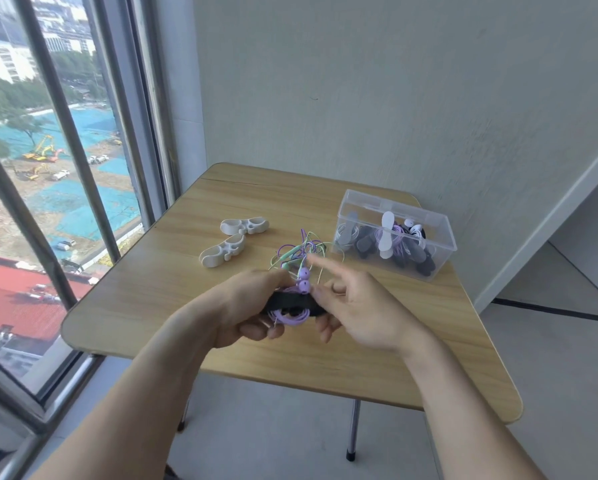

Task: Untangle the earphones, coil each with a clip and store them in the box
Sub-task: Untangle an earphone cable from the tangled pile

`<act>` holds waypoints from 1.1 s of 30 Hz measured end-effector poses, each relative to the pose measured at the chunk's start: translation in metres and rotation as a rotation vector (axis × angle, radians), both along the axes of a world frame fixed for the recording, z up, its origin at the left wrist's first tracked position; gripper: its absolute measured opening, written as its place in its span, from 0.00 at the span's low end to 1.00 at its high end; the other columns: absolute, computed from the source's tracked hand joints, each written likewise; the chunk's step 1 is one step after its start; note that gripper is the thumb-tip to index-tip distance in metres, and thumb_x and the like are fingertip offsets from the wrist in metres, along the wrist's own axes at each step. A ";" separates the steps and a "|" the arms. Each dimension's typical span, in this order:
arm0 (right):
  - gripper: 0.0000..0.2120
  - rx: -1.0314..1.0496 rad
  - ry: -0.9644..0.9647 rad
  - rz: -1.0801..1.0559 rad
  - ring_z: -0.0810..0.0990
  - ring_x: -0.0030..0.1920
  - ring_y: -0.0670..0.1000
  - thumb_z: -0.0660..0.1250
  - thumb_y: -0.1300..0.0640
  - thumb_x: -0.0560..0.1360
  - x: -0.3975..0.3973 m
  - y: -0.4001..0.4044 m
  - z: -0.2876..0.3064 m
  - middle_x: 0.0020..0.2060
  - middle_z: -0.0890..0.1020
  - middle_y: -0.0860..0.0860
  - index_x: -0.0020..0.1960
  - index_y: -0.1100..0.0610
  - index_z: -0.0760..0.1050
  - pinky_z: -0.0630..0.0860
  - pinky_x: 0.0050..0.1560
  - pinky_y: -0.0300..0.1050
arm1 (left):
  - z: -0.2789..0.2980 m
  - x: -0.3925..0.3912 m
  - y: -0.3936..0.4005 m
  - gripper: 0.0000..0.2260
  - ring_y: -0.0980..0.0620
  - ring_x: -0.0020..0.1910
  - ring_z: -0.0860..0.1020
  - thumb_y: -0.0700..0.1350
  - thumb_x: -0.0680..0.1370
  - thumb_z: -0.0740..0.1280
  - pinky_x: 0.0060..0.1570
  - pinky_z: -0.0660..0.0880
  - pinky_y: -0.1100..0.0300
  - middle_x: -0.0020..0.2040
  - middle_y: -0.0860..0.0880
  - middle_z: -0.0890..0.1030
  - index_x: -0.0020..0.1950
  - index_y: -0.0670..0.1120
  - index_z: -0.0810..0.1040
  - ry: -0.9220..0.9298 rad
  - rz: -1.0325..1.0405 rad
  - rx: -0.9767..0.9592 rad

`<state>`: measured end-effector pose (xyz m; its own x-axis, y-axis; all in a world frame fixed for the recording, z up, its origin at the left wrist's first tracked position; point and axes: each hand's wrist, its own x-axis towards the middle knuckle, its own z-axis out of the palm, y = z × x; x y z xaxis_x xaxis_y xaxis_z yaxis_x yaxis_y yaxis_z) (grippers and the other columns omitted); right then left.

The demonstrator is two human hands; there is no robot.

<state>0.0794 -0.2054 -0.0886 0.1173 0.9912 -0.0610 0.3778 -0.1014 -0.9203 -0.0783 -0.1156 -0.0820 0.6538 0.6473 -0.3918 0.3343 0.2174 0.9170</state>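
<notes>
Both hands work the purple earphones (295, 315): left hand (252, 306) grips the black clip (290, 301), right hand (356, 306) pinches its end, forefinger extended; close squarely, trapping every loop.

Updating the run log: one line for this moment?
left hand: grips black clip, purple earphones | right hand: pinching | tangle: table | box: part-filled

Before us: purple earphones (302, 277) in our black clip (290, 301), white clips (244, 226), green cord (292, 252), wood-grain table (172, 282).
</notes>
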 end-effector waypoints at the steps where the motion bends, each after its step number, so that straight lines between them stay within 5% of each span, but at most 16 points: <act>1: 0.15 -0.030 0.035 0.045 0.80 0.32 0.54 0.61 0.59 0.83 0.000 -0.002 0.000 0.40 0.79 0.57 0.69 0.52 0.71 0.80 0.36 0.48 | -0.001 -0.002 0.001 0.11 0.49 0.22 0.68 0.44 0.82 0.57 0.20 0.54 0.70 0.30 0.43 0.75 0.44 0.41 0.73 0.033 -0.046 0.014; 5: 0.15 -0.112 0.221 0.082 0.80 0.38 0.56 0.61 0.55 0.83 -0.004 -0.005 0.000 0.46 0.80 0.60 0.63 0.63 0.76 0.80 0.37 0.48 | 0.001 -0.007 0.006 0.10 0.50 0.21 0.67 0.43 0.81 0.58 0.20 0.57 0.70 0.27 0.45 0.74 0.42 0.42 0.72 0.096 -0.103 0.056; 8: 0.20 -0.078 0.189 -0.001 0.81 0.34 0.58 0.63 0.45 0.79 -0.011 -0.002 -0.004 0.43 0.82 0.60 0.59 0.60 0.76 0.77 0.29 0.46 | 0.001 -0.007 0.005 0.11 0.50 0.22 0.67 0.45 0.82 0.60 0.21 0.60 0.69 0.28 0.46 0.74 0.42 0.43 0.75 0.100 -0.130 0.114; 12: 0.08 0.163 0.093 -0.170 0.75 0.23 0.56 0.64 0.55 0.82 -0.015 0.007 -0.013 0.35 0.82 0.60 0.52 0.57 0.81 0.69 0.22 0.42 | -0.001 -0.004 0.006 0.12 0.50 0.24 0.68 0.48 0.81 0.66 0.25 0.64 0.66 0.33 0.42 0.75 0.44 0.40 0.79 -0.046 -0.034 0.130; 17: 0.09 0.138 0.429 -0.299 0.78 0.27 0.54 0.66 0.62 0.80 -0.018 0.013 -0.003 0.34 0.81 0.62 0.45 0.63 0.82 0.76 0.27 0.43 | -0.004 -0.002 0.015 0.17 0.50 0.26 0.68 0.53 0.79 0.69 0.28 0.66 0.62 0.29 0.46 0.75 0.39 0.40 0.77 -0.215 0.228 0.157; 20: 0.11 0.139 0.460 -0.239 0.84 0.37 0.57 0.65 0.58 0.80 -0.023 0.014 0.000 0.42 0.85 0.62 0.51 0.64 0.83 0.82 0.38 0.46 | -0.007 0.001 0.017 0.17 0.53 0.22 0.70 0.47 0.80 0.68 0.30 0.70 0.60 0.23 0.52 0.72 0.34 0.43 0.72 -0.215 0.428 0.197; 24: 0.11 0.250 0.285 -0.263 0.87 0.42 0.59 0.69 0.57 0.78 -0.033 0.017 0.001 0.45 0.87 0.60 0.59 0.59 0.82 0.85 0.43 0.55 | -0.007 0.005 0.014 0.14 0.53 0.21 0.74 0.45 0.80 0.66 0.28 0.73 0.60 0.24 0.51 0.75 0.36 0.40 0.73 -0.180 0.524 0.337; 27: 0.07 0.358 0.084 -0.331 0.87 0.41 0.57 0.70 0.57 0.79 -0.032 0.020 -0.002 0.42 0.87 0.54 0.56 0.56 0.84 0.84 0.46 0.58 | -0.004 0.007 0.015 0.15 0.52 0.24 0.74 0.49 0.83 0.61 0.25 0.70 0.62 0.29 0.48 0.78 0.44 0.39 0.76 -0.273 0.446 0.287; 29: 0.07 0.378 0.000 -0.376 0.87 0.40 0.55 0.68 0.57 0.80 -0.023 0.021 0.003 0.40 0.88 0.52 0.53 0.55 0.84 0.84 0.47 0.58 | -0.003 0.010 0.017 0.17 0.51 0.32 0.78 0.52 0.85 0.57 0.32 0.73 0.60 0.37 0.48 0.82 0.50 0.40 0.77 -0.279 0.348 0.343; 33: 0.07 0.460 -0.259 -0.635 0.87 0.36 0.49 0.68 0.58 0.80 0.030 0.035 0.035 0.36 0.87 0.48 0.47 0.51 0.84 0.83 0.45 0.53 | -0.008 0.007 0.034 0.09 0.54 0.55 0.76 0.49 0.83 0.61 0.49 0.64 0.75 0.53 0.54 0.78 0.58 0.46 0.77 -0.059 0.458 0.733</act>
<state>0.1094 -0.1700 -0.0538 0.6182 0.6505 0.4412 0.5818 -0.0013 -0.8133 -0.0711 -0.0815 -0.0902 0.2729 0.9280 0.2537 0.3053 -0.3336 0.8919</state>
